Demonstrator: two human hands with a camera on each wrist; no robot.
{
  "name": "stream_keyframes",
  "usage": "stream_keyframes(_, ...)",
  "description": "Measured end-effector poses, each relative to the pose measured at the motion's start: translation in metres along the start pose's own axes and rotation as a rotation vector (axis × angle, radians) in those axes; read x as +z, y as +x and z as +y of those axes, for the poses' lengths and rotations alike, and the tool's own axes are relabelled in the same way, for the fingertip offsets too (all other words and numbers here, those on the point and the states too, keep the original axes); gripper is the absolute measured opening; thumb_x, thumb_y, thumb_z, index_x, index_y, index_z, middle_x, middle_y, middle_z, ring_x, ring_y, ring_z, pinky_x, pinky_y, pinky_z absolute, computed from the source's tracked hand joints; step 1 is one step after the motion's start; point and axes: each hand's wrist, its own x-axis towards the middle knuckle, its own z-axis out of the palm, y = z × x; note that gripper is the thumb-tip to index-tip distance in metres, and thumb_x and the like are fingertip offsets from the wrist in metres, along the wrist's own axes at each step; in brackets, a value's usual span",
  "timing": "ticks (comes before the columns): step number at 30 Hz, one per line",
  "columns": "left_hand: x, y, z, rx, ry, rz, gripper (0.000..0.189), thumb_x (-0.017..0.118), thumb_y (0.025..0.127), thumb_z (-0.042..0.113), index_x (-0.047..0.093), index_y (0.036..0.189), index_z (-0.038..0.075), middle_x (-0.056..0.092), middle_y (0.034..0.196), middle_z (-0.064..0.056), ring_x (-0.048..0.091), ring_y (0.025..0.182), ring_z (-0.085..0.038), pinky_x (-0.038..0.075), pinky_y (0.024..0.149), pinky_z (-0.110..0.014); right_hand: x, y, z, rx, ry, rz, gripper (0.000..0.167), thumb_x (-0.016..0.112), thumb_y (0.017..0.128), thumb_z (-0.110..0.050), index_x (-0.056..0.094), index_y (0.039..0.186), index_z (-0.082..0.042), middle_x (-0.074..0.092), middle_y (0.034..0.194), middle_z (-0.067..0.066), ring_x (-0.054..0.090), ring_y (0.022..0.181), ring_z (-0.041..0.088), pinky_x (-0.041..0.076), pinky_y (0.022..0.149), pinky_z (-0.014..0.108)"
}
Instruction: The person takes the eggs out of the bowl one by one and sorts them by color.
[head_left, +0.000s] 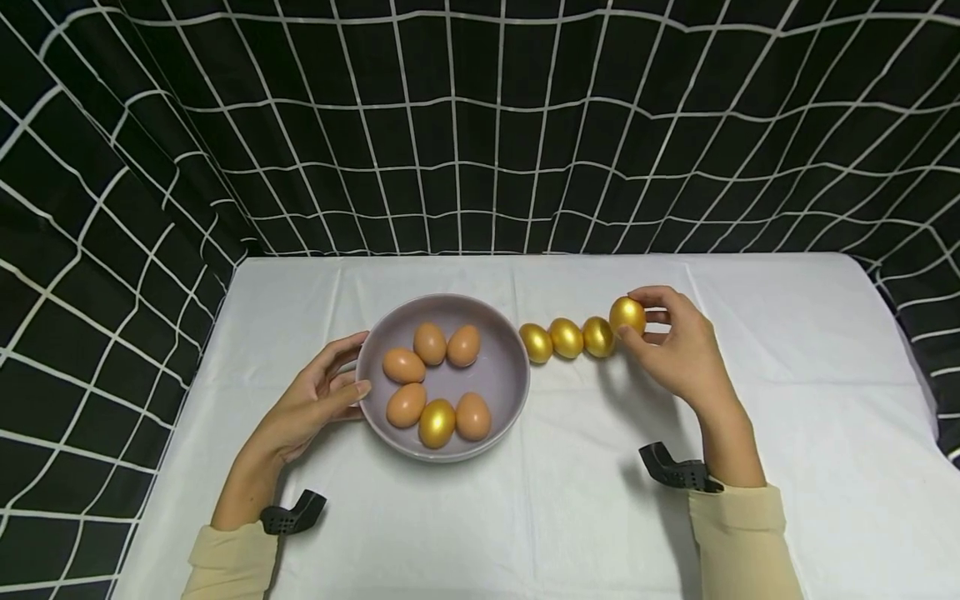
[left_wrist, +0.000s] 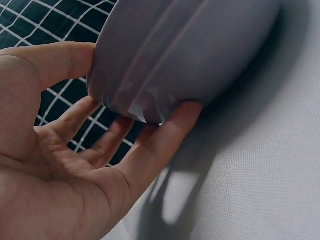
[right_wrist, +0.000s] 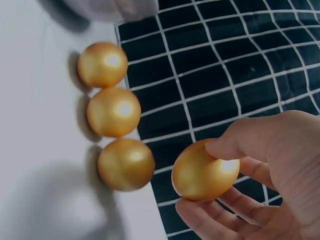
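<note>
Grips bowl [head_left: 504,362] by its left rim in half-curled left hand [head_left: 318,398], apparently to steady it, and pinches raised gold egg [head_left: 627,313] between thumb and fingers of right hand [head_left: 681,343], likely against slipping, just right of three gold eggs [head_left: 566,337].

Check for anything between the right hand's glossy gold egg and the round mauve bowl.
Three glossy gold eggs lie in a row on the white cloth between the gold egg in the right hand and the mauve bowl. The held egg looks raised, so it could probably clear them.
</note>
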Motion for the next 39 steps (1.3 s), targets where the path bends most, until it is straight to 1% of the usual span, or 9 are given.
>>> stream_keyframes(6,0.001,-0.001,0.002,-0.007,0.004,0.005,0.073,0.067,0.102,0.007,0.031,0.165,0.014,0.032,0.168,-0.018,0.064,0.131,-0.014,0.064,0.093,-0.037,-0.004,0.001,0.009,0.016,-0.059,0.004,0.043,0.076,0.094,-0.009,0.063,0.133,0.001,0.065,0.131,0.025,0.067,0.114,0.043,0.047,0.077,0.000)
stream_keyframes(9,0.001,-0.002,0.003,-0.009,0.008,0.008,0.073,0.067,0.102,0.007,0.031,0.165,0.015,0.032,0.168,-0.018,0.064,0.131,-0.013,0.064,0.093,-0.037,-0.004,0.001,0.012,0.035,-0.087,0.000,0.043,0.076,0.093,-0.011,0.063,0.132,0.000,0.066,0.130,0.025,0.069,0.111,0.044,0.047,0.077,0.004)
stream_keyframes(11,0.001,-0.002,0.003,-0.007,0.007,0.009,0.073,0.067,0.102,0.007,0.031,0.165,0.015,0.033,0.168,-0.017,0.064,0.131,-0.013,0.064,0.093,-0.037,-0.004,0.001,0.014,0.046,-0.103,-0.007,0.043,0.076,0.093,-0.011,0.064,0.132,0.000,0.067,0.130,0.026,0.070,0.110,0.045,0.052,0.082,0.015)
stream_keyframes(13,0.001,-0.002,0.002,-0.006,0.003,0.010,0.073,0.066,0.102,0.006,0.032,0.165,0.016,0.033,0.167,-0.016,0.064,0.132,-0.014,0.064,0.093,-0.038,-0.004,0.002,0.016,0.056,-0.118,-0.018,0.043,0.075,0.093,-0.012,0.063,0.132,0.001,0.067,0.131,0.028,0.070,0.109,0.047,0.056,0.088,0.031)
stream_keyframes(15,0.001,-0.002,0.002,0.000,0.002,0.006,0.073,0.066,0.102,0.005,0.032,0.165,0.015,0.033,0.167,-0.017,0.064,0.132,-0.014,0.064,0.093,-0.038,-0.003,0.002,0.018,0.069,-0.137,-0.025,0.043,0.074,0.093,-0.011,0.063,0.132,0.002,0.066,0.131,0.029,0.068,0.111,0.048,0.055,0.092,0.047)
stream_keyframes(17,0.001,-0.001,0.001,0.004,0.000,0.004,0.072,0.066,0.102,0.005,0.032,0.165,0.015,0.033,0.167,-0.017,0.064,0.132,-0.014,0.064,0.093,-0.039,-0.003,0.001,0.021,0.080,-0.156,-0.031,0.044,0.074,0.092,-0.011,0.062,0.132,0.003,0.065,0.131,0.031,0.067,0.112,0.049,0.053,0.093,0.057)
stream_keyframes(21,0.001,-0.001,0.001,0.007,-0.002,0.001,0.073,0.066,0.102,0.005,0.031,0.165,0.014,0.033,0.167,-0.018,0.064,0.132,-0.014,0.064,0.093,-0.039,-0.002,0.001,0.024,0.094,-0.185,-0.036,0.044,0.073,0.092,-0.011,0.062,0.132,0.003,0.064,0.132,0.032,0.065,0.112,0.049,0.052,0.092,0.059)
stream_keyframes(29,0.000,-0.001,0.001,0.018,-0.003,0.000,0.073,0.065,0.102,0.004,0.031,0.165,0.013,0.032,0.167,-0.019,0.064,0.131,-0.015,0.065,0.092,-0.039,0.002,0.004,0.027,0.089,-0.203,-0.054,0.042,0.073,0.092,-0.014,0.065,0.130,-0.001,0.067,0.128,0.028,0.067,0.111,0.044,0.049,0.089,0.050)
stream_keyframes(39,0.002,0.001,0.000,0.006,0.004,0.004,0.073,0.066,0.102,0.004,0.032,0.165,0.013,0.033,0.167,-0.019,0.064,0.131,-0.014,0.065,0.092,-0.040,0.007,0.003,0.030,0.126,-0.216,-0.081,0.042,0.073,0.093,-0.017,0.064,0.131,0.000,0.067,0.129,0.030,0.068,0.113,0.046,0.052,0.092,0.057)
